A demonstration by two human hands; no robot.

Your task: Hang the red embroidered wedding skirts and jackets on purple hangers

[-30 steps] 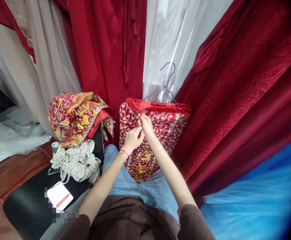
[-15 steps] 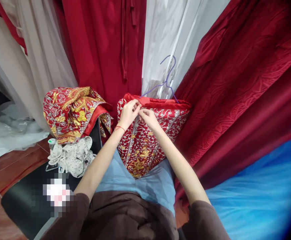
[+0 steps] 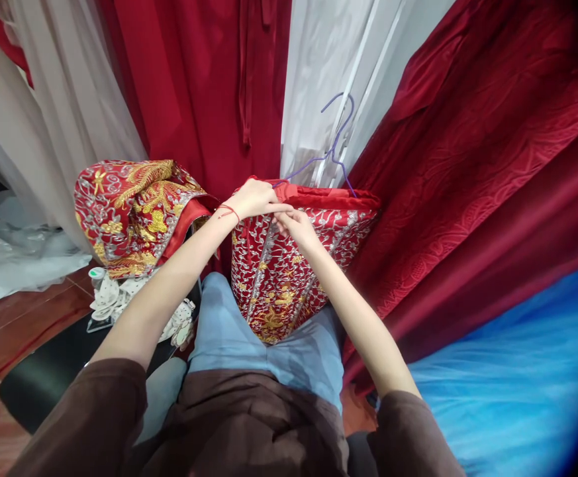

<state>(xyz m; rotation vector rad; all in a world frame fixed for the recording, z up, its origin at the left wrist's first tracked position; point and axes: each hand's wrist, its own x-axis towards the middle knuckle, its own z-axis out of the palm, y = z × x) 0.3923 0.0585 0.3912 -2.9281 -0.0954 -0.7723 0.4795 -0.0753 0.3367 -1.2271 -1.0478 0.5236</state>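
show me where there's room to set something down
Bare: the left end of the black seat, between tiled floor and left sleeve; and floor between seat and white tulle, crossed by a red cord. Crowded: by the spotted cloth, and around left hand and right hand, over the embroidered garment.

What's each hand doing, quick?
Left hand: at the embroidered cloth; can't tell if gripping.
Right hand: partly curled, fingertips hidden; can't tell if holding.

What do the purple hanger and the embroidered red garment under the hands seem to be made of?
Hanger: probably metal wire with a smooth purple coating, being thin and bent; possibly plastic.
Garment: red cloth, perhaps satin, from the soft sheen of its top band; gold and silver patterns look like metallic thread, by their glint.
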